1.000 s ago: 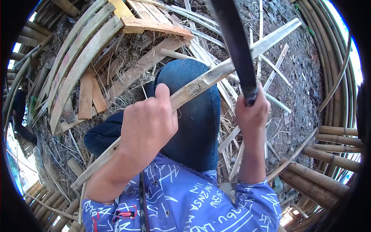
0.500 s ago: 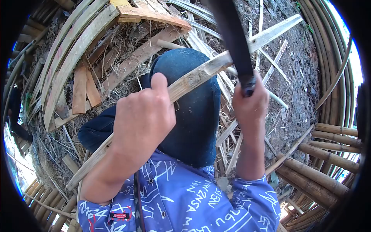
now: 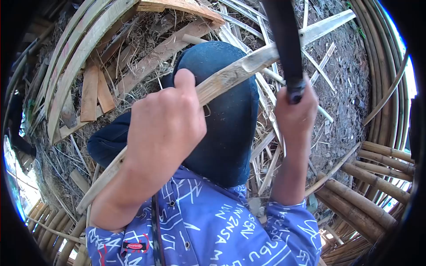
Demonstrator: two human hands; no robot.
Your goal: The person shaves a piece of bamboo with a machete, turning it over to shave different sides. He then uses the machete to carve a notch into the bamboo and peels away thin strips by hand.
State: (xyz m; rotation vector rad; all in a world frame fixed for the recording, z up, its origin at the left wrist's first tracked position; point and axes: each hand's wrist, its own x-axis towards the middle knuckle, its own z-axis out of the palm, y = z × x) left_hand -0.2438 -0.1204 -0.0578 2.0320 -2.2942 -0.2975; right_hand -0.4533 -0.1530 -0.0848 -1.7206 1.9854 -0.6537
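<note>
My left hand (image 3: pixel 166 117) is wrapped round a long pale wooden strip (image 3: pixel 242 68), thumb stretched along it. From beside my left forearm, the strip slants up to the far right, passing above my knee in dark trousers (image 3: pixel 217 119). In my right hand (image 3: pixel 296 111) is the handle of a machete, closed in the fist. The machete's dark blade (image 3: pixel 286 40) points away from me and crosses over the strip near its far end, overlapping it in this view. A shallow scooped cut shows on the strip just left of the blade.
Curved wooden boards (image 3: pixel 84 57) lie at the upper left, with short brown offcuts (image 3: pixel 90 91) beside them. Thin strips and shavings (image 3: pixel 319 71) litter the ground ahead. Bamboo poles (image 3: pixel 359 206) stand close on my right, with more bamboo (image 3: pixel 55 230) at the lower left.
My right hand and the machete have shifted a little to the right. The strip's far end has also moved slightly right and up, and the whole view has tilted a little.
</note>
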